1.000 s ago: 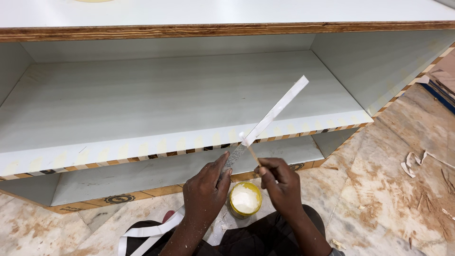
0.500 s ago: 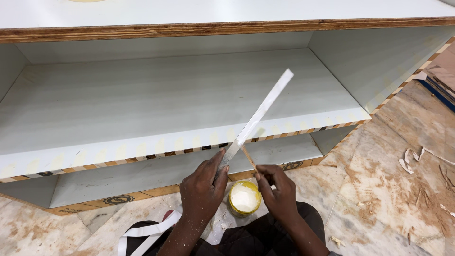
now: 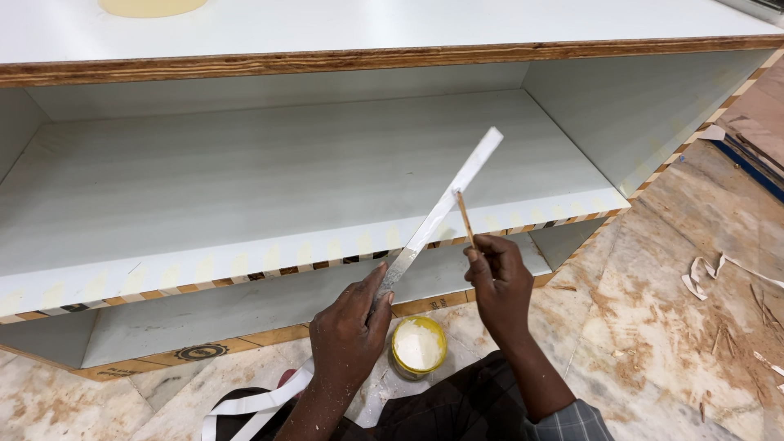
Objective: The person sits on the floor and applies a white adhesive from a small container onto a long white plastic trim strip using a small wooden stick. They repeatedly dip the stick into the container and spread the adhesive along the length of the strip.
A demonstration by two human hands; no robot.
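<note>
White edge-banding strip point(image 3: 441, 214), long axis slanting up-right from left hand point(image 3: 349, 327), fingers clamped on its lower part, across shelf front edge point(image 3: 245, 273); right hand point(image 3: 500, 286), nearer upper stretch, fingers pinched on thin wooden stick point(image 3: 465, 219), tip touching strip; open glue tub point(image 3: 418, 346) below, between hands.

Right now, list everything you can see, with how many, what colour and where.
cabinet: one, white panels with raw plywood edges, lying on the floor, filling the top and middle
strip: one, white, slanting up from the left hand across the cabinet's front edge
stick: one, thin, tan, tip touching the strip
tub: one, yellow, white paste inside, on the floor between the forearms
shavings: several, pale, floor at right
left hand: holds the strip
right hand: fingers pinch the stick
</note>
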